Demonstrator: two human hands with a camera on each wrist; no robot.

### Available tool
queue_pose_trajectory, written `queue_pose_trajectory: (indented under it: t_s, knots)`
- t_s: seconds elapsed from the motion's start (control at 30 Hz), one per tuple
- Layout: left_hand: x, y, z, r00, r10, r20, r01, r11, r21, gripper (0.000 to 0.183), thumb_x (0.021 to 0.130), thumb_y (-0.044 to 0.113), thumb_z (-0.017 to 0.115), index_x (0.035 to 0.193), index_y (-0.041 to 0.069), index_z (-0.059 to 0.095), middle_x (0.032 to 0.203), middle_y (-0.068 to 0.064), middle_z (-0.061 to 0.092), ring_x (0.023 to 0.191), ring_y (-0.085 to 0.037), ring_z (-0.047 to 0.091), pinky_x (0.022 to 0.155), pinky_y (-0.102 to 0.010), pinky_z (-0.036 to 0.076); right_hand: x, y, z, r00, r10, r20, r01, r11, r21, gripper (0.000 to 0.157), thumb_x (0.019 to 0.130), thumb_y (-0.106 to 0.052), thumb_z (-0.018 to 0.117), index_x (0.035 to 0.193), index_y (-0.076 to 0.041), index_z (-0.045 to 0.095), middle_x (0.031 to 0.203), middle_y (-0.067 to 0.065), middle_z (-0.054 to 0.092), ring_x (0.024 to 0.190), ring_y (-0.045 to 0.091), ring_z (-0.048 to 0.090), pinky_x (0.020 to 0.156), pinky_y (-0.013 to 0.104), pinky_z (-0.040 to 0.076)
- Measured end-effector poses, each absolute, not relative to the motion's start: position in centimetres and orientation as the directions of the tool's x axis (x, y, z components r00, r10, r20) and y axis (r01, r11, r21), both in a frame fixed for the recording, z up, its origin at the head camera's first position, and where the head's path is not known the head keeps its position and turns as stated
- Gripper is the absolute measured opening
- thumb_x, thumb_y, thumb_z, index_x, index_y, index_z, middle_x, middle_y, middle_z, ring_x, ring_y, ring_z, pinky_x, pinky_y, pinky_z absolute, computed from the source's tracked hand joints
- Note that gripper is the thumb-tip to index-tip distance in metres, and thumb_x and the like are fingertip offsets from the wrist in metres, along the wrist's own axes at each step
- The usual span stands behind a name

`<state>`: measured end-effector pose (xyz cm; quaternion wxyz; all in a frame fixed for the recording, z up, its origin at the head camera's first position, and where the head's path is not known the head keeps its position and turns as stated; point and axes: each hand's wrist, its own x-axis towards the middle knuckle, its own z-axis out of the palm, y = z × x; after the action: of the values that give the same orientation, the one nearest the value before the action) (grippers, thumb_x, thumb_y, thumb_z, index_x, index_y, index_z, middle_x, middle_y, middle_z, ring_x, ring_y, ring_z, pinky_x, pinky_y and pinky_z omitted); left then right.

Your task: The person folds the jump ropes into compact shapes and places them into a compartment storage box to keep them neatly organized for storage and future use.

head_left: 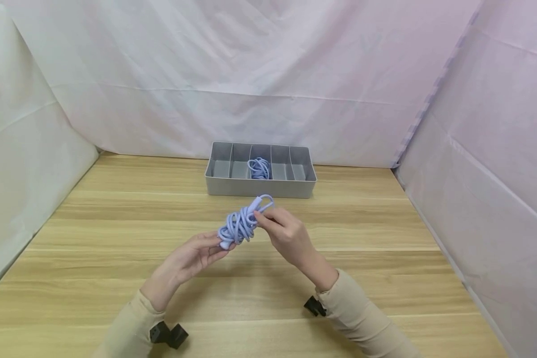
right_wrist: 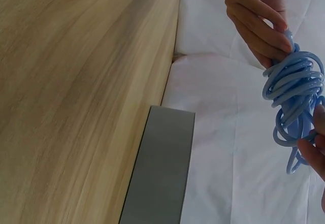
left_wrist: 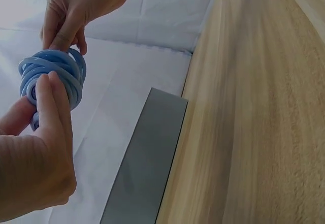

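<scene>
A bundled blue cable [head_left: 238, 226], wound round itself with a plug end sticking out at its upper right, is held above the table between both hands. My left hand [head_left: 196, 256] pinches its lower left end between thumb and fingers. At the other end, the thumb and fingers of my right hand [head_left: 286, 232] pinch the cable near its plug. The left wrist view shows the coils of the cable [left_wrist: 53, 74] with the left fingers across them. In the right wrist view the wound cable [right_wrist: 294, 89] spans from one hand to the other.
Beyond the hands stands a grey divided box [head_left: 259, 188] on the wooden table [head_left: 130, 214]. A second blue cable [head_left: 259, 168] lies coiled in its middle compartment. White cloth [head_left: 259, 64] hangs behind and along both sides of the table.
</scene>
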<state>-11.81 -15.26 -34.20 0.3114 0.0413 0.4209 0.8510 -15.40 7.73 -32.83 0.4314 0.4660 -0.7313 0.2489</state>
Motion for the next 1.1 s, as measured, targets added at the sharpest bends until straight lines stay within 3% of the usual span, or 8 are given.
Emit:
queue_pose_trajectory:
  t_s: [0.3, 0.43, 0.53, 0.67, 0.77, 0.83, 0.93, 1.1]
  knots:
    - [-12.0, -14.8, -34.2, -0.796, 0.556, -0.24, -0.566, -0.541, 0.622, 0.023, 0.093, -0.002, 0.041, 0.097, 0.002, 0.063, 0.093, -0.011, 0.066, 0.086, -0.015, 0.065, 0.082, -0.019, 0.05, -15.5, 7.6, -33.4, -0.252, -0.5, 0.828, -0.795, 0.595, 0.118, 0.018, 0.08, 0.004, 0.061, 0.097, 0.002, 0.069, 0.075, 0.007, 0.057, 0.062, 0.017, 0.052, 0.054, 0.022, 0.048]
    - [-12.2, -14.8, -34.3, -0.808, 0.534, -0.248, -0.547, -0.525, 0.652, 0.015, 0.091, 0.002, 0.05, 0.094, 0.002, 0.064, 0.092, -0.011, 0.066, 0.086, -0.015, 0.065, 0.082, -0.019, 0.05, -15.5, 7.6, -33.3, -0.267, -0.543, 0.796, -0.767, 0.62, 0.166, 0.02, 0.078, 0.004, 0.061, 0.096, 0.004, 0.068, 0.076, 0.008, 0.056, 0.065, 0.017, 0.053, 0.057, 0.022, 0.05]
    - [-12.4, -15.0, -34.6, -0.811, 0.532, -0.245, -0.526, -0.48, 0.702, 0.011, 0.085, 0.011, 0.062, 0.093, 0.005, 0.065, 0.093, -0.008, 0.066, 0.087, -0.013, 0.065, 0.083, -0.018, 0.049, -15.5, 7.8, -33.0, -0.273, -0.598, 0.753, -0.767, 0.608, 0.204, 0.02, 0.078, 0.006, 0.059, 0.096, 0.005, 0.068, 0.079, 0.009, 0.057, 0.069, 0.018, 0.055, 0.061, 0.023, 0.051]
    - [-12.9, -15.7, -35.7, -0.808, 0.548, -0.215, -0.488, -0.42, 0.765, 0.035, 0.082, 0.02, 0.067, 0.108, -0.002, 0.059, 0.096, -0.006, 0.066, 0.09, -0.011, 0.064, 0.084, -0.017, 0.048, -15.5, 8.1, -32.5, -0.266, -0.687, 0.676, -0.779, 0.566, 0.269, 0.02, 0.078, 0.006, 0.059, 0.098, 0.006, 0.066, 0.083, 0.009, 0.057, 0.075, 0.018, 0.055, 0.066, 0.022, 0.052]
    - [-13.1, -15.8, -35.8, -0.812, 0.543, -0.215, -0.464, -0.377, 0.801, 0.063, 0.082, 0.021, 0.066, 0.126, -0.014, 0.038, 0.098, -0.007, 0.065, 0.09, -0.011, 0.064, 0.083, -0.017, 0.048, -15.5, 8.3, -32.4, -0.25, -0.709, 0.66, -0.795, 0.539, 0.278, 0.02, 0.081, 0.003, 0.059, 0.099, 0.005, 0.066, 0.084, 0.009, 0.056, 0.076, 0.018, 0.055, 0.066, 0.021, 0.052]
    - [-13.1, -15.6, -35.1, -0.822, 0.517, -0.238, -0.456, -0.348, 0.82, 0.075, 0.083, 0.019, 0.065, 0.135, -0.014, 0.021, 0.101, -0.006, 0.063, 0.088, -0.011, 0.064, 0.081, -0.017, 0.049, -15.5, 8.5, -32.6, -0.231, -0.693, 0.683, -0.812, 0.524, 0.256, 0.018, 0.085, 0.001, 0.055, 0.099, 0.005, 0.066, 0.084, 0.009, 0.057, 0.076, 0.018, 0.056, 0.066, 0.021, 0.052]
    - [-13.2, -15.5, -34.5, -0.836, 0.499, -0.226, -0.415, -0.307, 0.856, 0.072, 0.088, 0.013, 0.058, 0.14, -0.006, 0.013, 0.103, -0.009, 0.059, 0.087, -0.013, 0.064, 0.079, -0.021, 0.052, -15.6, 8.7, -32.8, -0.202, -0.65, 0.733, -0.834, 0.507, 0.22, 0.022, 0.092, -0.001, 0.046, 0.098, 0.006, 0.066, 0.085, 0.01, 0.059, 0.077, 0.02, 0.058, 0.068, 0.022, 0.053]
    - [-13.5, -15.5, -33.5, -0.854, 0.486, -0.187, -0.255, -0.077, 0.964, 0.057, 0.093, 0.017, 0.051, 0.14, -0.001, 0.024, 0.108, -0.02, 0.06, 0.091, -0.02, 0.064, 0.084, -0.037, 0.051, -15.9, 8.9, -32.8, -0.182, -0.608, 0.773, -0.837, 0.508, 0.202, 0.028, 0.095, -0.003, 0.04, 0.097, 0.006, 0.066, 0.085, 0.011, 0.058, 0.077, 0.021, 0.059, 0.07, 0.023, 0.054]
